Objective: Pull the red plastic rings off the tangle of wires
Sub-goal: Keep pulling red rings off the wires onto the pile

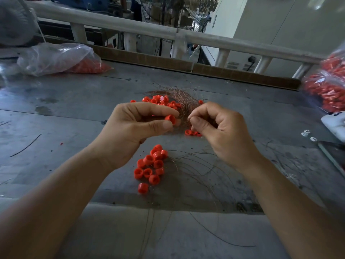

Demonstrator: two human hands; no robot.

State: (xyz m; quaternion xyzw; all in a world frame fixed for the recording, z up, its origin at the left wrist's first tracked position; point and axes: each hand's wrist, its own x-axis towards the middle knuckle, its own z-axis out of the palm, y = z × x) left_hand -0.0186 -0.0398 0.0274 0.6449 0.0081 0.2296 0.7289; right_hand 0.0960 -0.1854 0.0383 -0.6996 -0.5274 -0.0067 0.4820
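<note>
My left hand [138, 124] pinches one red plastic ring [170, 119] between thumb and forefinger above the grey table [65, 113]. Close beside it, my right hand [216, 126] has its fingers curled and pinches thin copper wire at its fingertips. Behind both hands lies the tangle of copper wires [179, 98] with several red rings [160, 101] still caught in it. A loose pile of red rings [151, 165] lies on the table under my wrists, with thin wire strands [196, 165] trailing to its right. A few more rings [192, 132] sit below my right fingers.
A clear plastic bag with red rings [61, 58] lies at the back left, and fuller bags of red parts [326, 86] at the right edge. A white device [334, 126] and small white pieces [306, 133] sit at right. A white railing [130, 28] runs behind the table.
</note>
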